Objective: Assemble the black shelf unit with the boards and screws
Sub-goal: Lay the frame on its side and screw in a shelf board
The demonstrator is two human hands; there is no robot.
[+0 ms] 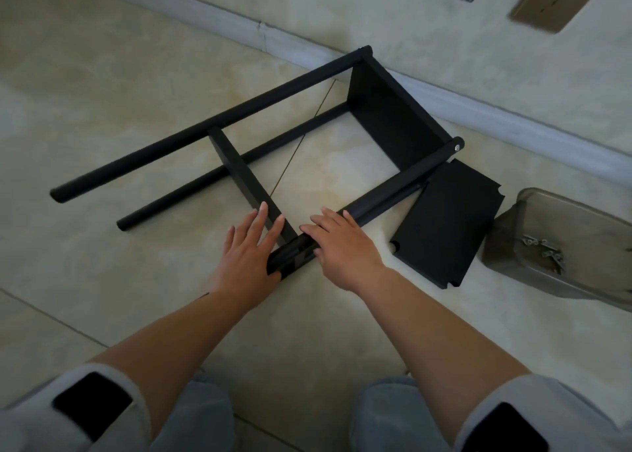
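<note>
Pale floor tiles (102, 109) carry the black shelf unit (386, 116) lying mid-frame. My left hand (248, 251), fingers straight, rests against its middle board (246, 181), while my right hand (342, 246) lies flat-fingered over the near pole (386, 195). Right of it lie a loose board (448, 226) and a tray of screws (543, 251).

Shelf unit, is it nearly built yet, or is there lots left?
About halfway. Done: the end board sits fixed between the poles, with a screw in. In hand: the left hand and right hand rest on the near pole where the middle board joins. Left: the loose board and the screws in the clear tub.
</note>
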